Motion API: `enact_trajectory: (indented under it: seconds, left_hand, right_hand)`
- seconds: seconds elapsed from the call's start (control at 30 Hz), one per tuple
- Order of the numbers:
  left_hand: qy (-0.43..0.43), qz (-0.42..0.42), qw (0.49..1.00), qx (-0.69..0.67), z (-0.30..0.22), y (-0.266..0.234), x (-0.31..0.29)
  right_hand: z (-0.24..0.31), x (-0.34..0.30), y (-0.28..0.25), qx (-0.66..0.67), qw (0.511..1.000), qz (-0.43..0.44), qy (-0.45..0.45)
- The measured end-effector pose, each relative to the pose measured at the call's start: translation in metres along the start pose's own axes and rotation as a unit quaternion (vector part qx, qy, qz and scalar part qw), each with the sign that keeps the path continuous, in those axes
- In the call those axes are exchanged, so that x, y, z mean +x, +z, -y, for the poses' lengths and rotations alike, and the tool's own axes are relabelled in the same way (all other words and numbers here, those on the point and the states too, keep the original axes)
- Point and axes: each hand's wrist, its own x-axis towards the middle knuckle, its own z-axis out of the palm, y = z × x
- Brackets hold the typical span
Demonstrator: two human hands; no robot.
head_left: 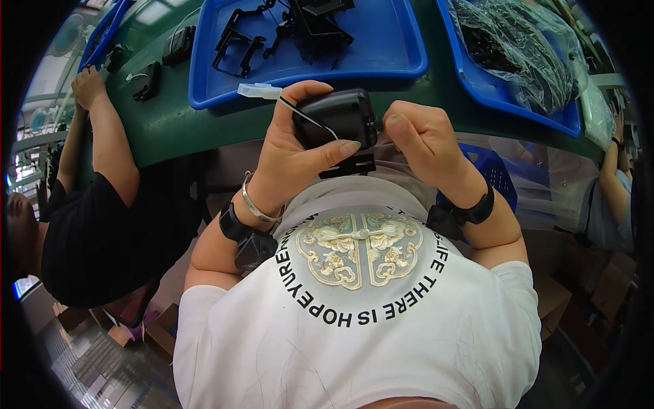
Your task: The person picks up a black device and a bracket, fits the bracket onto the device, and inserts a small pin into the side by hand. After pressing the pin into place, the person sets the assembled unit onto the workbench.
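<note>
Over the tabletop's point(160, 129) near edge, the left hand point(281, 155) gripped a black rounded device point(344, 116), thumb below, forefinger above. Its long axis ran roughly left to right, its right end pointing at the right hand point(430, 140), just beside it and apart. That hand was raised, fingers curled, thumb toward the device; whether they pinched anything could not be told. Beyond, black brackets point(230, 46) lay in a blue tray point(390, 48).

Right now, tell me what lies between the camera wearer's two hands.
In the head view, a rounded black device lies between the left hand, which grips it, and the right hand.
</note>
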Motion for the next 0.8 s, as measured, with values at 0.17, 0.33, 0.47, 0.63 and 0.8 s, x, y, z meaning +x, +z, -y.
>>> enact_trajectory:
  seconds: [0.17, 0.33, 0.47, 0.63, 0.8]
  left_hand:
    - [0.013, -0.008, 1.000, -0.001, 0.000, 0.002, 0.001]
    - [0.015, -0.001, 1.000, 0.022, 0.002, 0.000, 0.002]
    - [0.018, -0.014, 1.000, 0.001, 0.003, 0.001, 0.003]
    - [0.008, -0.012, 1.000, -0.015, 0.003, 0.003, 0.003]
    - [-0.005, -0.007, 1.000, -0.027, 0.002, 0.005, 0.004]
  right_hand:
    - [-0.002, 0.003, 0.013, -0.006, 0.988, -0.111, -0.104]
    - [-0.013, 0.003, 0.005, -0.069, 0.988, -0.072, -0.120]
    - [-0.006, 0.008, 0.020, -0.026, 0.972, -0.165, -0.165]
    - [-0.005, 0.004, 0.006, -0.063, 0.991, -0.058, -0.102]
    - [-0.006, 0.010, 0.010, -0.072, 0.983, -0.111, -0.128]
